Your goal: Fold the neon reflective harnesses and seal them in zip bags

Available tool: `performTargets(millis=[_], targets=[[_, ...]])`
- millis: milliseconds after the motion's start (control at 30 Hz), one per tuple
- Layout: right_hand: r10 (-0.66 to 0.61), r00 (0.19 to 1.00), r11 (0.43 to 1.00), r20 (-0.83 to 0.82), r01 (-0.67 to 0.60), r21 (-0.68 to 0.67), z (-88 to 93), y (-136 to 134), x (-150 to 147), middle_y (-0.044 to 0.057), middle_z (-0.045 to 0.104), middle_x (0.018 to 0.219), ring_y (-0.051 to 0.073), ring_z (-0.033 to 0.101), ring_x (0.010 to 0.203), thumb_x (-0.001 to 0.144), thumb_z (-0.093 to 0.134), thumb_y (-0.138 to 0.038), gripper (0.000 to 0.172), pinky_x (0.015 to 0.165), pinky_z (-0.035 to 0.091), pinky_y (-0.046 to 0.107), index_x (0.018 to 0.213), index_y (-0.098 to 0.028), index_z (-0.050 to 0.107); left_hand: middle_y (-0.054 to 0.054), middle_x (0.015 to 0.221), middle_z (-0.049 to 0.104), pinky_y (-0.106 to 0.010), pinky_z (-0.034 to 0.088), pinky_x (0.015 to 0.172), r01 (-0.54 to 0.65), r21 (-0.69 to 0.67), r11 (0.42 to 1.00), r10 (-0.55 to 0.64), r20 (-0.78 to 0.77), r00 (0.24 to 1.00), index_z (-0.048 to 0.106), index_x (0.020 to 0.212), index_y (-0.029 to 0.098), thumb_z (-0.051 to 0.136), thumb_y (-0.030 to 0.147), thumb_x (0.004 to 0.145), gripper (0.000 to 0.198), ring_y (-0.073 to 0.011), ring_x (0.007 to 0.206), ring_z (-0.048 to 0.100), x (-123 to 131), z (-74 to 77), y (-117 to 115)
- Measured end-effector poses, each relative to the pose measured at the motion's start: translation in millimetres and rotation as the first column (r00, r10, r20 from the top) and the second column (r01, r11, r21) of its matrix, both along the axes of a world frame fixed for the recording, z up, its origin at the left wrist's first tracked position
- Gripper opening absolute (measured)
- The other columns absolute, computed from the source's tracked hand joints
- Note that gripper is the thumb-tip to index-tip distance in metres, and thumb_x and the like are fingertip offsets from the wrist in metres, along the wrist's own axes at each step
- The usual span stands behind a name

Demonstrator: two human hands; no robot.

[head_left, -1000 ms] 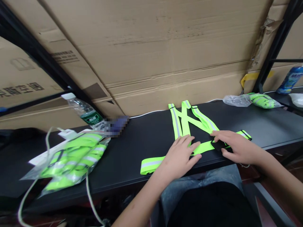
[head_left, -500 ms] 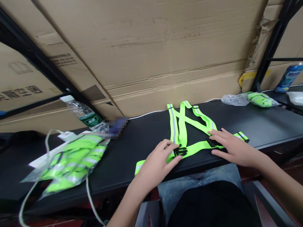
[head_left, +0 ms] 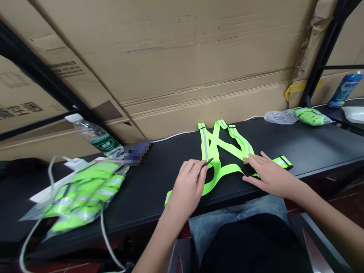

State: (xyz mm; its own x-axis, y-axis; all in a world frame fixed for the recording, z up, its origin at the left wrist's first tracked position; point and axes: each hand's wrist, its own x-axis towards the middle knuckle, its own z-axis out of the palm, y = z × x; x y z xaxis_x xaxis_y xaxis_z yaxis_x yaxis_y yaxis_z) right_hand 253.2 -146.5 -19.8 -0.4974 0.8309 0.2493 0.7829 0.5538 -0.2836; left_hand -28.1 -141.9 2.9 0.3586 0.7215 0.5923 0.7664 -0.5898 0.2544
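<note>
A slim black piece (head_left: 209,162), apparently plastic, is pinched by the left hand (head_left: 189,185); the neon-green, grey-striped webbing harness (head_left: 227,145) is spread on the black tabletop (head_left: 136,189). Its dark block (head_left: 248,170) is touched by the loosely spread right hand (head_left: 269,176). Webbing judged light, limp, best gripped at black fittings.

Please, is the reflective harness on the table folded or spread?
Spread: the reflective harness lies with straps crossing and apart, the black tabletop showing between them.
</note>
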Motion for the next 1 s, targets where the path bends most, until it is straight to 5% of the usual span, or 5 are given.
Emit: performTargets(millis=[167,367,800,900,1000], targets=[[0.031,0.99,0.996,0.14,-0.042,0.076,-0.1,-1,-10,0.014,0.056,0.134,0.034,0.053,0.13,0.104,0.039,-0.04,0.051,0.103,0.04,0.071,0.155,-0.038,0.034,-0.011,0.103,0.065,-0.04,0.05,0.09,-0.142,0.14,0.98,0.135,0.056,0.989,0.064,0.114,0.016,0.038,0.024,0.104,0.029,-0.0237,0.097,0.06,3,0.3,2],[0.07,0.975,0.997,0.212,-0.075,0.018,4.6,-1,-10,0.013,0.043,0.153,0.04,0.042,0.14,0.104,0.036,-0.034,0.042,0.103,0.036,0.077,0.142,-0.036,0.053,-0.013,0.105,0.066,-0.038,0.05,0.092,-0.319,0.231,0.919,0.28,0.183,0.942,0.065,0.113,0.014,0.037,0.025,0.104,0.031,-0.0245,0.1,0.063,6,-2.2,6],[0.005,0.986,1.0,0.169,-0.001,-0.026,-2.0,-8,-20,0.014,0.048,0.152,0.044,0.03,0.147,0.097,0.032,-0.071,0.066,0.111,0.023,0.077,0.139,-0.028,0.058,-0.011,0.063,0.064,-0.037,0.046,0.067,-0.805,-0.112,0.583,0.811,0.144,0.568,0.065,0.083,0.014,0.033,0.025,0.098,0.037,-0.0297,0.069,0.066,-22,41.1,40],[0.0,0.986,1.0,0.165,0.003,-0.019,-2.7,-9,-20,0.014,0.048,0.152,0.044,0.031,0.146,0.096,0.033,-0.071,0.065,0.111,0.024,0.076,0.138,-0.028,0.058,-0.01,0.069,0.068,-0.035,0.046,0.066,-0.791,-0.023,0.611,0.755,0.316,0.574,0.067,0.094,0.014,0.034,0.027,0.1,0.035,-0.0274,0.071,0.067,-18,36.9,37],[-0.003,0.986,1.0,0.167,0.004,-0.007,-3.7,-9,-19,0.015,0.047,0.152,0.044,0.031,0.147,0.097,0.033,-0.071,0.065,0.111,0.024,0.076,0.138,-0.027,0.058,-0.008,0.081,0.072,-0.029,0.045,0.063,-0.568,0.177,0.804,0.524,0.242,0.817,0.067,0.102,0.016,0.038,0.029,0.102,0.031,-0.0207,0.069,0.067,-1,18.6,25]])
